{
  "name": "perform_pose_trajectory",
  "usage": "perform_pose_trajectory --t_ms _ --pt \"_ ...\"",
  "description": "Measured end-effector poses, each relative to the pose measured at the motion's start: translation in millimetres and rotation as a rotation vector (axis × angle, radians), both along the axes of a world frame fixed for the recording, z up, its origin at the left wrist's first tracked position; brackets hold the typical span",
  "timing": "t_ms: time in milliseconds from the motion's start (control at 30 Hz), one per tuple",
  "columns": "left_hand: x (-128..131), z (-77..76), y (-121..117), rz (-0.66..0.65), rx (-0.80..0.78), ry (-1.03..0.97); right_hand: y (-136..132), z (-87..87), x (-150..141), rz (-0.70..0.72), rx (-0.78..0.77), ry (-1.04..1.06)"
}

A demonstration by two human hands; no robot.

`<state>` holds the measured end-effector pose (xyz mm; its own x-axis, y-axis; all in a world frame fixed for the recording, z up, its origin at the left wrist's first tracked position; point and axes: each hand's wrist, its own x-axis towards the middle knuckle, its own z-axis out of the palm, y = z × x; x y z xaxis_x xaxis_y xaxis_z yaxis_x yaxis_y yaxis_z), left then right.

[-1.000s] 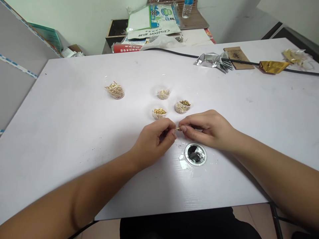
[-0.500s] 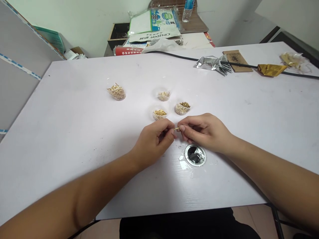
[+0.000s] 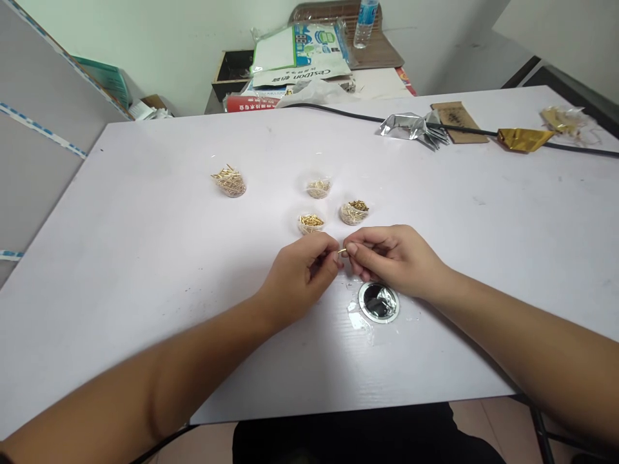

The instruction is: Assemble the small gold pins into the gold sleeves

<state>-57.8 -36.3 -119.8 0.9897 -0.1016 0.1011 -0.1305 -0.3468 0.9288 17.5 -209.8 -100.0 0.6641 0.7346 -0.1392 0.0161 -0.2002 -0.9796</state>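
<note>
A person's two hands meet over the middle of a white surface (image 3: 145, 258), toward its near edge, pinching a small brass pin (image 3: 342, 251) between them. The left hand (image 3: 300, 277) closes thumb and forefinger on one end of the pin; the right hand (image 3: 391, 258) closes its fingertips on the other end, the remaining fingers of both curled in. Only a short gold stretch of the pin shows between the fingertips.

Just beyond the hands, three small clear cups of gold-coloured parts stand close together: one (image 3: 310, 223) just past the left hand, one (image 3: 354, 211) just past the right hand, and a third (image 3: 318, 187) farther back between them. A fourth cup (image 3: 230, 181), heaped with longer gold pins, stands well apart toward the left edge. Near the right hand, on its near side, a round metal-rimmed opening (image 3: 379, 301) is set into the surface, with a patch of clear tape beside it.

Along the far edge a black cable (image 3: 338, 113) runs from the middle to the right. Crumpled silver foil (image 3: 409, 125), a brown card (image 3: 453, 118) and a gold foil piece (image 3: 525, 137) lie by it, and a clear bag (image 3: 565, 119) sits at the far right corner. Beyond the surface, printed packets (image 3: 304, 48) and a plastic bottle (image 3: 363, 14) are stacked against the wall.
</note>
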Motion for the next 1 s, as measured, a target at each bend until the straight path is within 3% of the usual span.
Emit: perform_pose_trajectory --t_ms 300,733,1000 --pt "-1.0 4.8 -1.1 0.019 0.179 -0.142 1.5 -2.1 -0.5 -0.033 0.011 0.147" --pt "3.6 1.9 3.3 -0.079 -0.224 0.08 1.7 -5.5 4.7 0.034 0.114 0.251" --pt "4.9 2.6 3.9 -0.105 -0.253 0.083 0.3 -5.4 5.3 0.093 0.149 0.182"
